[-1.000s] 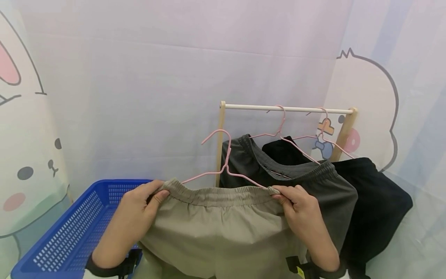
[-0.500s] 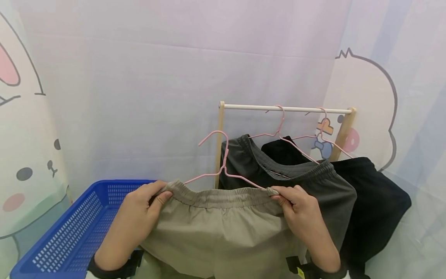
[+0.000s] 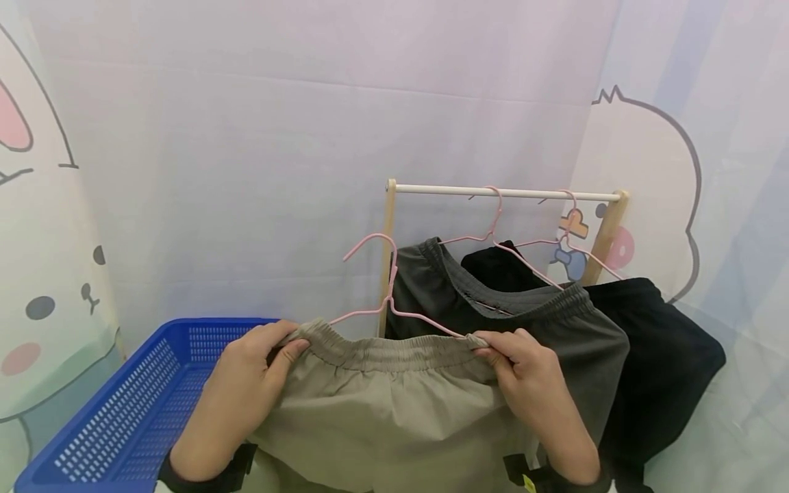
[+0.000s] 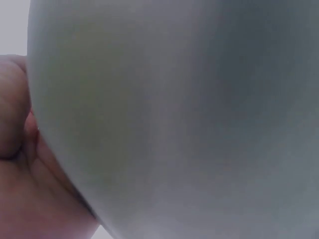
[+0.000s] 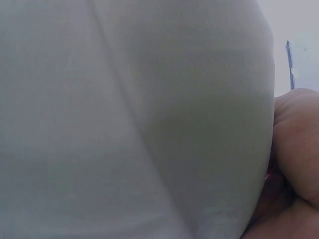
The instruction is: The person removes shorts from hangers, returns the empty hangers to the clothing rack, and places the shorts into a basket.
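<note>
In the head view a pair of khaki shorts [image 3: 388,411] with an elastic waistband hangs between my hands. My left hand [image 3: 246,383] pinches the waistband's left corner between thumb and fingers. The right corner is pinched by my right hand [image 3: 530,376]. A pink hanger [image 3: 390,294] rises out of the waistband, its hook free in the air to the left of the rack post; its arm ends are hidden by cloth and fingers. Blurred cloth fills most of both wrist views, with part of the left hand [image 4: 30,179] and right hand [image 5: 301,149] at the outer edges.
Behind stands a clothes rack with a white rail [image 3: 444,189]. Grey shorts [image 3: 592,342] and a black garment [image 3: 666,356] hang there on pink hangers. A blue perforated basket [image 3: 117,418] lies at the left. A printed curtain [image 3: 216,171] forms the backdrop.
The khaki shorts' hanger has shifted slightly left and down, its hook tilting left. Both hands keep their pinch on the waistband, with the left hand drifting slightly right.
</note>
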The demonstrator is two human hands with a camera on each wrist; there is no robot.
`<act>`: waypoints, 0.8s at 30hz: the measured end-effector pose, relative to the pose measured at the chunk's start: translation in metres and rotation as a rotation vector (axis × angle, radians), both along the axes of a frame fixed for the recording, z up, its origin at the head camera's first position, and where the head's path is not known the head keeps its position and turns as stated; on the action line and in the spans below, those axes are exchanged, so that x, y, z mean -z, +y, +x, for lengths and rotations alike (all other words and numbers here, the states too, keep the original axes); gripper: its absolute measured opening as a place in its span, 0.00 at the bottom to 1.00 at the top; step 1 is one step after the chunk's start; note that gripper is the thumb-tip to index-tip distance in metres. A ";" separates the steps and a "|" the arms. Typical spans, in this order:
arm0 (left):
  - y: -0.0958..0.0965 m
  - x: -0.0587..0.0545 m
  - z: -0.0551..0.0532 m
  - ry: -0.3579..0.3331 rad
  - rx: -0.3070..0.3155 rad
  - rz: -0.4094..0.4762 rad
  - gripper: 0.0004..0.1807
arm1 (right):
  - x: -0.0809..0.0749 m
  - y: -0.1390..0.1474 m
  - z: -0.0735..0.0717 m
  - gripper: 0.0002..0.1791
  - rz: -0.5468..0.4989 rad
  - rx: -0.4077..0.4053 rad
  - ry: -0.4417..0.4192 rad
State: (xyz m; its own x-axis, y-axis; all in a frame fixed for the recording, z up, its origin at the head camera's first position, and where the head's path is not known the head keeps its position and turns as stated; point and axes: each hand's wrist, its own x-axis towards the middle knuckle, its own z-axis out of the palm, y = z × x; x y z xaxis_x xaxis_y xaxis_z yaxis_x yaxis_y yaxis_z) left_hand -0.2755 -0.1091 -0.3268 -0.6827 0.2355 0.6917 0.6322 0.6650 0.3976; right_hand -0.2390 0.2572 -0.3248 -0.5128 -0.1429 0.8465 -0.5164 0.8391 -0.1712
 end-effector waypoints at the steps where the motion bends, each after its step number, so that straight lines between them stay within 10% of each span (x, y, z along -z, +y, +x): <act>1: 0.000 0.000 0.000 -0.002 -0.001 0.001 0.06 | 0.000 0.000 0.000 0.16 0.001 -0.004 0.000; 24: 0.011 0.000 0.005 -0.006 0.013 0.010 0.06 | 0.001 -0.011 0.002 0.16 0.052 -0.032 -0.009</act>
